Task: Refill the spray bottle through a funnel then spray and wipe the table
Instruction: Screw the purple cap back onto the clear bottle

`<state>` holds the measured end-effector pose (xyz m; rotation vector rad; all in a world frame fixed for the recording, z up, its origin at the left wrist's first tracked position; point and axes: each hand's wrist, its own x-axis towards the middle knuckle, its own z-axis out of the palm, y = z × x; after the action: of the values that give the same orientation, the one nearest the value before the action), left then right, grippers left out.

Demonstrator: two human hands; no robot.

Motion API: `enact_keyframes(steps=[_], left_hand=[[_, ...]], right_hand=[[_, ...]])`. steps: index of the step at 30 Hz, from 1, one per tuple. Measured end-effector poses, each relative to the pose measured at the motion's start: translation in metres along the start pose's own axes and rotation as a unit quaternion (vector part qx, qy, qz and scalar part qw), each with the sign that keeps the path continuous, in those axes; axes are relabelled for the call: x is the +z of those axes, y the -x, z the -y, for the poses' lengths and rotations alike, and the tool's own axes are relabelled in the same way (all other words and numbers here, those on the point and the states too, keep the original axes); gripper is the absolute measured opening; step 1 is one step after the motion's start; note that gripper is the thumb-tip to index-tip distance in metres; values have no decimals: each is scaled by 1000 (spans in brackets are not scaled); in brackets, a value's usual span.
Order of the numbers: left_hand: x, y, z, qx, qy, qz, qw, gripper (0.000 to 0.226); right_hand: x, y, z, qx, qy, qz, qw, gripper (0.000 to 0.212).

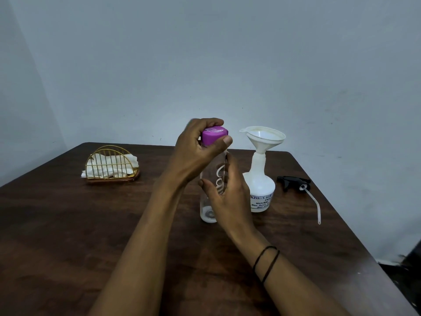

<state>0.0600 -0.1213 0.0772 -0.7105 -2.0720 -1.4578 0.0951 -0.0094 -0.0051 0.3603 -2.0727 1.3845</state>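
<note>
Wooden table — left hand grips purple cap.
</note>
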Motion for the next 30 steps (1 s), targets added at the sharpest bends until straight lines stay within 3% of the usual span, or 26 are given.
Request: enact_keyframes(steps=[3,10,15,24,30], left_hand=[[4,3,1,14,-23,-35,999,44],[-4,2,0,-4,64,65,996,38],[3,7,4,-20,67,-17,997,44],[-7,4,10,-27,139,54,988,37],[7,9,6,-23,128,-33,991,38]], right_hand=[[1,0,0,-7,4,-3,1000,75],[-1,-1,-1,6,-17,9,1000,71],[4,-2,-3,10,-9,9,1000,70],[2,-3,-2,6,-18,21,1000,69],[3,-4,-2,1,-18,20,1000,69]])
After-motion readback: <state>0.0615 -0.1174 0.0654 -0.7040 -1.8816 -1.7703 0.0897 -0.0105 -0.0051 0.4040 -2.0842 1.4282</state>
